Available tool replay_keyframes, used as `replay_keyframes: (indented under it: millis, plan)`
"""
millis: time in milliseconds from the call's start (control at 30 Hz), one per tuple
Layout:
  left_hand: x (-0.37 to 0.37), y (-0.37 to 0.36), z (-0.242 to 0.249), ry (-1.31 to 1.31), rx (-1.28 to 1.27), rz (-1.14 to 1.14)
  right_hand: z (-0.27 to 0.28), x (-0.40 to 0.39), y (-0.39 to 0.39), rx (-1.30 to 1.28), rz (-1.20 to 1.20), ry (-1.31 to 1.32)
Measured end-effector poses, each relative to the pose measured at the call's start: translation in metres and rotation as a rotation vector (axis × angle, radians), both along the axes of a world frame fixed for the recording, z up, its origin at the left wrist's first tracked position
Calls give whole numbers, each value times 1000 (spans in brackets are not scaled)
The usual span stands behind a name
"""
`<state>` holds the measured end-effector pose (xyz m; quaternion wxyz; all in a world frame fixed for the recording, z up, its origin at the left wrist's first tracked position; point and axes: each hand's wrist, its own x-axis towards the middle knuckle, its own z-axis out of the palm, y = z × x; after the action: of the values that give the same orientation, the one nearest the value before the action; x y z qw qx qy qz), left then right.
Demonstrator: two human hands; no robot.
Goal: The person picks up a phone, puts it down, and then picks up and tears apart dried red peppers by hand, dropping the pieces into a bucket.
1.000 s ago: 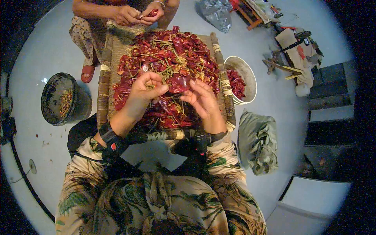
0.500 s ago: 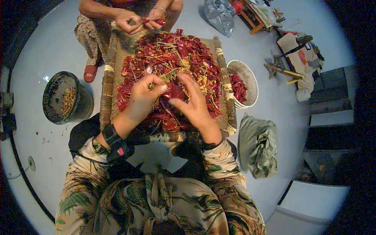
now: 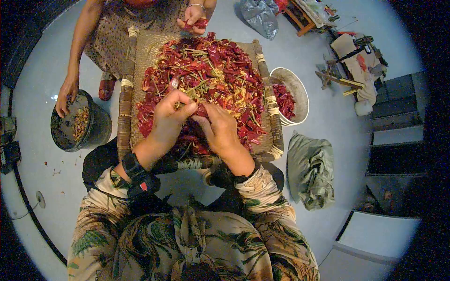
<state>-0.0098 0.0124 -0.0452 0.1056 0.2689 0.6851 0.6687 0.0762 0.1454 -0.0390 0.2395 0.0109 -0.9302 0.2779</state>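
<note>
Black bucket (image 3: 79, 124): stands on the pale floor at far left, with brownish bits inside; another person's hand (image 3: 65, 96) rests on its rim.
Woven tray (image 3: 125, 93): a long frame with wrapped side rails, heaped with dried red chillies (image 3: 211, 70) and loose stems.
Left hand (image 3: 169, 117): fingers bunched together, pinching a small stem-like piece over the near part of the heap.
Chilli (image 3: 200, 110): dark red, caught between the two hands, touching both, just above the heap.
Right hand (image 3: 220, 131): fingers curled down and closed on the chilli, its thumb beside the left hand's fingertips.
Other person's second hand (image 3: 193, 18): at the tray's far end, holding a red chilli.
White bucket (image 3: 293, 82): just right of the tray, with red chillies in it.
Grey-green bag (image 3: 309, 171): crumpled on the floor at right.
</note>
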Motion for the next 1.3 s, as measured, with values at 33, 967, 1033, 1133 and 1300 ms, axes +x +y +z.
replay_keyframes:
  millis: [33,967,1033,1133,1300]
  plan:
    - [-1,1,-1,60,16,15,-1,0,-1,-19,-1,2]
    - [-10,-16,5,-954,366,-443,8,7,0,-304,252,-165]
    - [-11,-17,5,-977,374,-450,8,7,0,-360,271,-155]
    - [-13,-18,3,-1038,407,-495,7,6,-1,-395,285,-124]
    - [-16,-20,5,-1095,419,-562,11,7,0,-358,315,-141]
